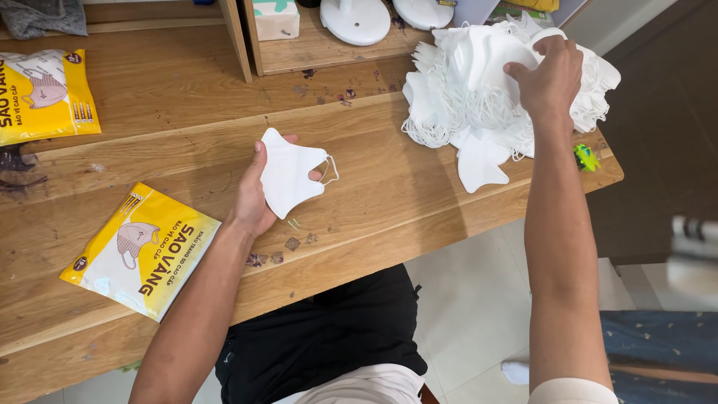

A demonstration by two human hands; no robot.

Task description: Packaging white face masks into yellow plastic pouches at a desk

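The left hand (258, 196) is clamped on a single white face mask (290, 173), thumb on one side and fingers behind, holding it just above the middle of the wooden tabletop (389, 187); the mask's ear loop hangs out on its right side. The right hand (550, 75) reaches to the far right corner of the tabletop, where its fingers are closed into a loose pile of white masks (464, 97); it seems to pinch one mask at the top of the pile, though the grip itself is partly hidden by the knuckles.

A yellow and white mask packet (142, 251) lies flat near the front edge on the left, well apart from the left hand. A second yellow packet (43, 93) lies at the left edge, further back. A small green toy (586, 157) sits at the right edge just beside the pile. Behind the pile, on a low wooden shelf (314, 46), stand two round white bases (355, 19).
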